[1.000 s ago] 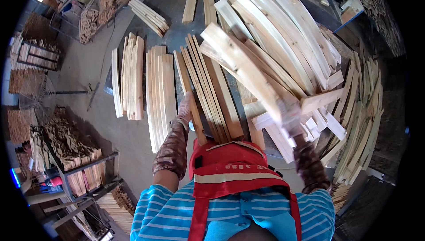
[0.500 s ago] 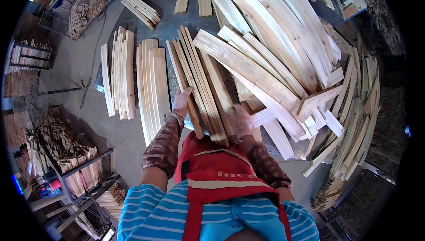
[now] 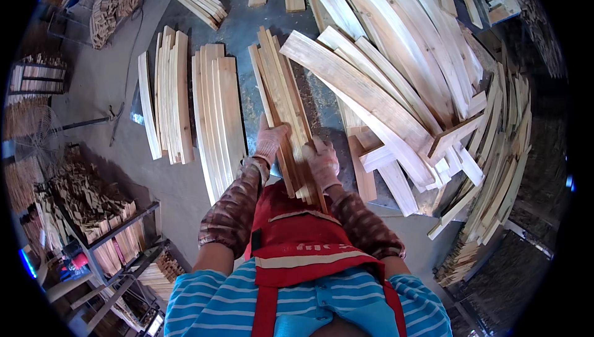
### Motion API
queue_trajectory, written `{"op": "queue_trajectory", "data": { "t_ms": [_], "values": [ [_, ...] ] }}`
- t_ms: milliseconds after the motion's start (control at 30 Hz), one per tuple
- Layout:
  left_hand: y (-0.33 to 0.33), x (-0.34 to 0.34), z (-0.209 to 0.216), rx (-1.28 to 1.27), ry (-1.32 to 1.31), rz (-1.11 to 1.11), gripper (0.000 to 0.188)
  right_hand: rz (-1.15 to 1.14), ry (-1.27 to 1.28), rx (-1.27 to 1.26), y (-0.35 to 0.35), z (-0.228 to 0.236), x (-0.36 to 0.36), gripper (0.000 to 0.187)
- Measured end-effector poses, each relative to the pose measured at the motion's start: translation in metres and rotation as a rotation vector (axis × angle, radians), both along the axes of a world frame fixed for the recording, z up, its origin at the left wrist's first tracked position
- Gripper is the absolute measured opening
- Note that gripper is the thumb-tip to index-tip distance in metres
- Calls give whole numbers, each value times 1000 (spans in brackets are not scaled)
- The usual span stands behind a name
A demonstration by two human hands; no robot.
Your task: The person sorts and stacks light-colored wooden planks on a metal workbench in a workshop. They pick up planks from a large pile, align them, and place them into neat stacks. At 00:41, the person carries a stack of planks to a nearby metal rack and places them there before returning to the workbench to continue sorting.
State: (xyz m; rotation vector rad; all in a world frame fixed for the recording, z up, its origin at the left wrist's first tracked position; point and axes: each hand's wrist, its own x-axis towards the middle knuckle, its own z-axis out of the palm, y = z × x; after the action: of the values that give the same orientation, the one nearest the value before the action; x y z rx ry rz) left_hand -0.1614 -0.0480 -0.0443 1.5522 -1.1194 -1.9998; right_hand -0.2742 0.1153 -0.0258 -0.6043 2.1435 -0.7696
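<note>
Ahead of my apron, a big heap of pale planks lies to my right and flat slat stacks to my left. Between them a bundle of narrow slats runs long axis away from me, near end at my body. Left hand clasps its left edge, right hand its right edge, both gloved, closed on it.

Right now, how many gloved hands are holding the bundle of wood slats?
2: left hand on the bundle's left side, right hand on its right near the end.
</note>
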Motion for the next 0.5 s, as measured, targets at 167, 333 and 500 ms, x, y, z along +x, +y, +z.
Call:
{"op": "queue_trajectory", "data": {
  "t_ms": [167,333,500],
  "values": [
    [0,0,16,-13,93,-37,54,15,-33,100,0,16,-5,52],
    [-1,3,10,106,179,-41,71,42,-198,-9,8,-13,-26,49],
    [-12,22,-28,93,96,-42,73,31,-226,-201,19,1,-24,48]
  ]
}}
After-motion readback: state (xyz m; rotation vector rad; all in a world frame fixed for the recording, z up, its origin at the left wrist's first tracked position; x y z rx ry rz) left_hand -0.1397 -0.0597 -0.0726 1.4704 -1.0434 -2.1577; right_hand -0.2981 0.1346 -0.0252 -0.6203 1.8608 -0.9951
